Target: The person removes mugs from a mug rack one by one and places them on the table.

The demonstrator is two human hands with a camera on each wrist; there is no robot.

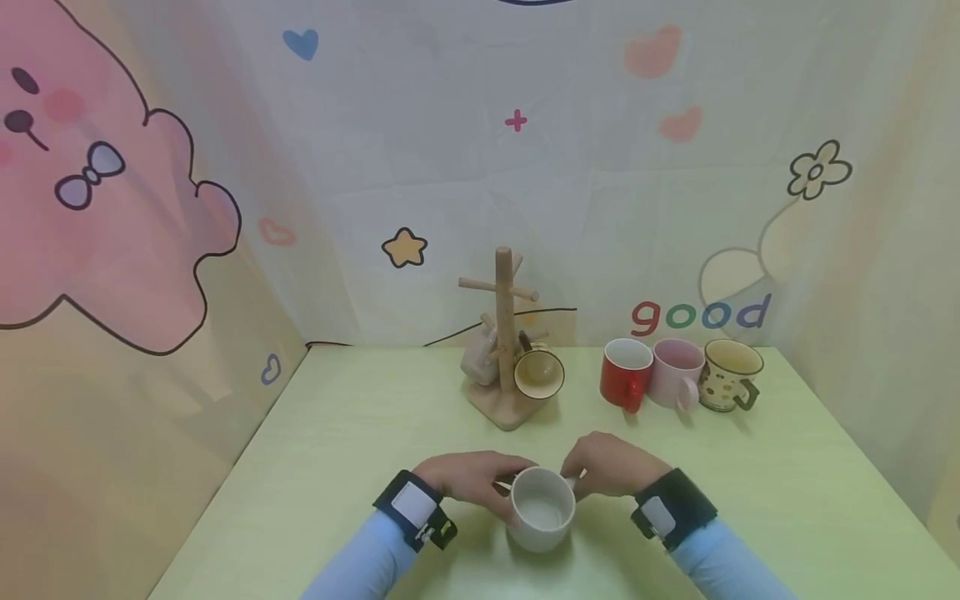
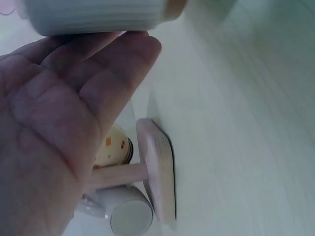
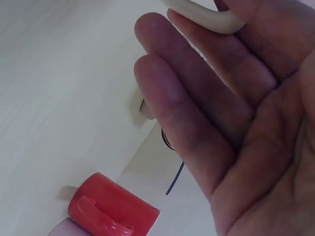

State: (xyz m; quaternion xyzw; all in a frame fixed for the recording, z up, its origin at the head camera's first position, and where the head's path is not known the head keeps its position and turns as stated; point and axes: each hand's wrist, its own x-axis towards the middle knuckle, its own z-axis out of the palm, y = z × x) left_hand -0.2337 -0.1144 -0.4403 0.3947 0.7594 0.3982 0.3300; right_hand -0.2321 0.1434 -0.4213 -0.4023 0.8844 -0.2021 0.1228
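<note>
A white mug [image 1: 542, 533] is held between both hands at the front middle of the table, its mouth tilted toward the head camera. My left hand [image 1: 476, 479] grips its left side, thumb in front and fingers behind. From the right, my right hand [image 1: 611, 465] pinches the mug's handle. The left wrist view shows the mug's ribbed side [image 2: 98, 19] against the fingers. In the right wrist view the pale handle [image 3: 214, 18] lies at the index finger, while the other fingers extend beside it. Whether the mug's base touches the table is hard to see.
Behind stands a wooden mug tree [image 1: 504, 325], with a pale mug [image 1: 478, 358] on its left and a cream patterned mug [image 1: 538, 375] on its right. Along the back right are a red mug [image 1: 621, 383], a pink mug [image 1: 672, 379] and a spotted mug [image 1: 722, 385].
</note>
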